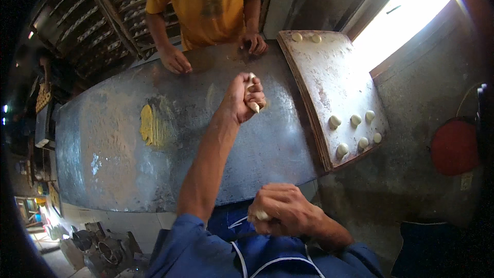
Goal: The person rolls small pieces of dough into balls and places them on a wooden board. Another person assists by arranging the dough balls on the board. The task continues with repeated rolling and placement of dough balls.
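Far left, grey metal machinery (105, 252) crowds the floor below the desk (195, 172), while a slatted wall (116, 7) climbs into the gloom above. Now along the desk: dark, worn, floury in patches, with a ridged yellow smear (147, 126) stuck to it! Across it stands a co-worker in a yellow shirt (188, 18), hands low at the far edge; a dark print (212, 2) marks the chest, too blurred to read. Centre stage, the left hand (245, 95) hangs over the desk, fingers curled tight round a pale dough piece (254, 107), its tip poking out. Nearer the body, the right hand (289, 208) is up by the blue apron, fingers closed over a pale lump (263, 216). And right, a flour-dusted board (329, 82) carries eight dough balls (355, 119), two up top, six lower down! Beyond it, a glaring opening (404, 20), a grey wall (417, 92), and a red round thing (455, 148).
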A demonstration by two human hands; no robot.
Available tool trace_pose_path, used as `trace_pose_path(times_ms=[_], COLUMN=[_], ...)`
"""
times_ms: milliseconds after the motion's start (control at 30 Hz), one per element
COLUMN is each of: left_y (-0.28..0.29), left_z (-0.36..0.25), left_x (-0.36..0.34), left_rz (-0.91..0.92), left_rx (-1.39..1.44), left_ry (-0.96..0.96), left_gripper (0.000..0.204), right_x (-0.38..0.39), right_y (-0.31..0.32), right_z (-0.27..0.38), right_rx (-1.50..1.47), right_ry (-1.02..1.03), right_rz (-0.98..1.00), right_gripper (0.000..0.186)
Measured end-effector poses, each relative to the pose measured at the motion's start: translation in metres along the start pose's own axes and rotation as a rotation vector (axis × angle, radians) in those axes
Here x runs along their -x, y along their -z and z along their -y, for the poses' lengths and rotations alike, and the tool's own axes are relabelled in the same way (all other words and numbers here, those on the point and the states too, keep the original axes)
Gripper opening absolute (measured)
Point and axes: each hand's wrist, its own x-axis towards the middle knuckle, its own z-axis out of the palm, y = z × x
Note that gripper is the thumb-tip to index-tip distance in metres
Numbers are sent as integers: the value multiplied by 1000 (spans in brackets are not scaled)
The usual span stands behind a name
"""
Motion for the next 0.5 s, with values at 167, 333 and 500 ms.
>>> trace_pose_path(times_ms=[167,333,500], left_y=[64,187,151], left_z=[39,108,135], left_x=[-32,-7,69], left_rz=[-229,-199,-318], left_rx=[-718,-570,-1549], left_ry=[26,139,59], left_gripper=[40,34,32], right_x=[-43,-69,-33], right_y=[6,-35,-108], right_z=[-63,-234,-270], right_rx=[-520,-550,-330], right_ry=[-101,-449,-366], right_rz=[-444,-31,151], right_gripper=[107,34,45])
